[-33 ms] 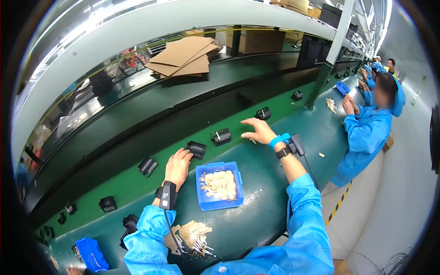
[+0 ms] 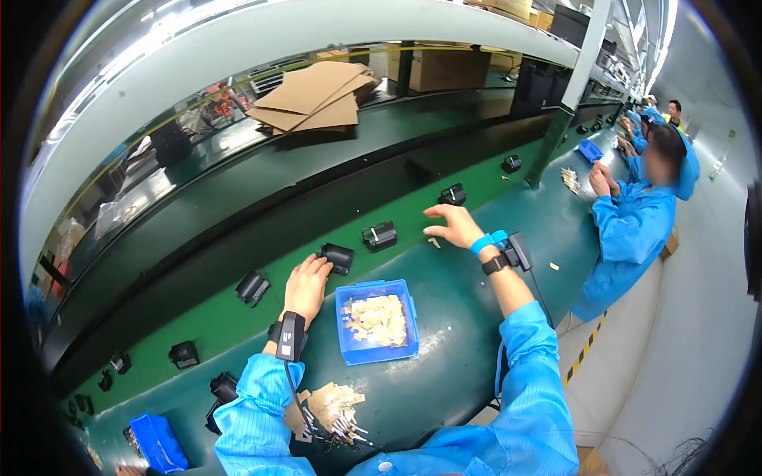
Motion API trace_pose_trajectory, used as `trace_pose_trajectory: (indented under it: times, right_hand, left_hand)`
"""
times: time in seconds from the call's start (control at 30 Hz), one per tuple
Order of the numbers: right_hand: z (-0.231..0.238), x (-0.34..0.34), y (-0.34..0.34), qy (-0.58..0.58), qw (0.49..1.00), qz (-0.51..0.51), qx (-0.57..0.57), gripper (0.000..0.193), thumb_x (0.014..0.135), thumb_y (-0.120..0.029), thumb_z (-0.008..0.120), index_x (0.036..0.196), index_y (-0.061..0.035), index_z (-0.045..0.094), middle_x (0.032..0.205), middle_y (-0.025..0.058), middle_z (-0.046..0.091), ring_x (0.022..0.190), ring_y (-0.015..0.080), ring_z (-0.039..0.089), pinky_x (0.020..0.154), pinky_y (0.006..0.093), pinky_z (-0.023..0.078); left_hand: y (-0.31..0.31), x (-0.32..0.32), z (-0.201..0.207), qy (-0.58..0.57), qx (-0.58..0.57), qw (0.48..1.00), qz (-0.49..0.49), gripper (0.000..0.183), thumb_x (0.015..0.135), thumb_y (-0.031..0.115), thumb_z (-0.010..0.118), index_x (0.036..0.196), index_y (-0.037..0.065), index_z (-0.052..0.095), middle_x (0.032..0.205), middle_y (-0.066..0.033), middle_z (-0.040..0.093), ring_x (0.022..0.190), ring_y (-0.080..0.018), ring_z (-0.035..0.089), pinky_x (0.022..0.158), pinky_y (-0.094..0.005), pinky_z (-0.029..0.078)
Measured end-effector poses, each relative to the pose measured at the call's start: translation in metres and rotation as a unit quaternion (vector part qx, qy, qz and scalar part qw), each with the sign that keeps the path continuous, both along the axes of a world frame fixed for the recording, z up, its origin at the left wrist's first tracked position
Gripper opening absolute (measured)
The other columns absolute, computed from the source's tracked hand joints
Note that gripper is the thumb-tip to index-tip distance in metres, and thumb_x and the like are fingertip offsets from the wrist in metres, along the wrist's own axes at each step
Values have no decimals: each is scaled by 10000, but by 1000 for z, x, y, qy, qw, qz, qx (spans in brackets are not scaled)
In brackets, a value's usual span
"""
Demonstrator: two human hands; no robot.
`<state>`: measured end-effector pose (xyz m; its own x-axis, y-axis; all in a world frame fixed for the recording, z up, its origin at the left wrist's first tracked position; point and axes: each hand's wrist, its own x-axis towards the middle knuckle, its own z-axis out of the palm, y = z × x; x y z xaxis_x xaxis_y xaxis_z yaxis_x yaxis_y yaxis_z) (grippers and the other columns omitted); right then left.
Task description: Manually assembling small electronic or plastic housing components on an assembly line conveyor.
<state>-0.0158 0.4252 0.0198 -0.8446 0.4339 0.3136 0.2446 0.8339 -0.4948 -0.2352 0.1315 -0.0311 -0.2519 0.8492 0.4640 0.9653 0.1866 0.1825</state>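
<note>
My left hand (image 2: pixel 305 287) reaches over the green strip, its fingers stretched out. Its fingertips meet the left side of a black plastic housing (image 2: pixel 339 259); whether they grip it I cannot tell. My right hand (image 2: pixel 458 228) hovers near the strip's front edge, thumb and fingers apart and nothing seen between them. A small tan piece (image 2: pixel 433 242) lies just below its fingers. Beyond it sits another black housing (image 2: pixel 452 195), and one with a pale strip on top (image 2: pixel 379 236) lies between my hands. Nearer me, a blue bin (image 2: pixel 378 356) contains many small tan pieces (image 2: pixel 376 320).
Several more black housings, such as this one (image 2: pixel 252 288), line the green strip (image 2: pixel 305 255). By my left forearm lies a pile of tan papers and white sticks (image 2: pixel 336 409). Another blue bin (image 2: pixel 159 444) stands lower left. A co-worker (image 2: pixel 639 214) in blue is at right, beyond a post (image 2: pixel 553 143).
My right hand has shifted slightly right, uncovering more of the small tan piece below it. The left hand stays at the same black housing.
</note>
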Motion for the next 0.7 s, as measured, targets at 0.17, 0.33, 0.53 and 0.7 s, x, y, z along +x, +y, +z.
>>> trace_pose_trajectory:
  times: [0.17, 0.33, 0.53, 0.7]
  right_hand:
    - [-5, 32, -3, -57, 989, -123, -57, 304, 754, -242, 752, 909, 10, 683, 912, 167, 687, 788, 265, 675, 747, 366, 528]
    - [-29, 25, -22, -11, 992, -121, 38, 169, 776, -168, 700, 800, -7, 656, 823, 169, 645, 809, 335, 627, 740, 411, 509]
    - [-19, 76, -31, -19, 981, -146, 125, 22, 759, -39, 616, 775, -42, 631, 873, 158, 617, 905, 345, 599, 750, 434, 497]
    - [-35, 210, 20, 91, 938, -298, 151, 112, 750, -57, 660, 806, -57, 563, 1054, 198, 596, 1146, 402, 503, 938, 468, 434]
  left_hand:
    - [18, -7, -9, 77, -5, 997, 18, 301, 791, 68, 550, 1072, 115, 647, 1117, -58, 625, 1141, -254, 538, 928, -408, 446]
    - [31, 11, 3, 77, -42, 994, 58, 238, 776, 70, 551, 997, 120, 626, 895, -50, 565, 882, -228, 585, 746, -375, 485]
    - [-43, 26, 55, 106, -4, 989, 101, 328, 712, 4, 564, 1030, 66, 610, 916, -81, 571, 862, -271, 585, 726, -377, 489]
    - [-141, 69, 64, 126, -53, 980, 143, 358, 698, 1, 561, 1054, 14, 600, 859, -96, 532, 798, -268, 539, 658, -370, 427]
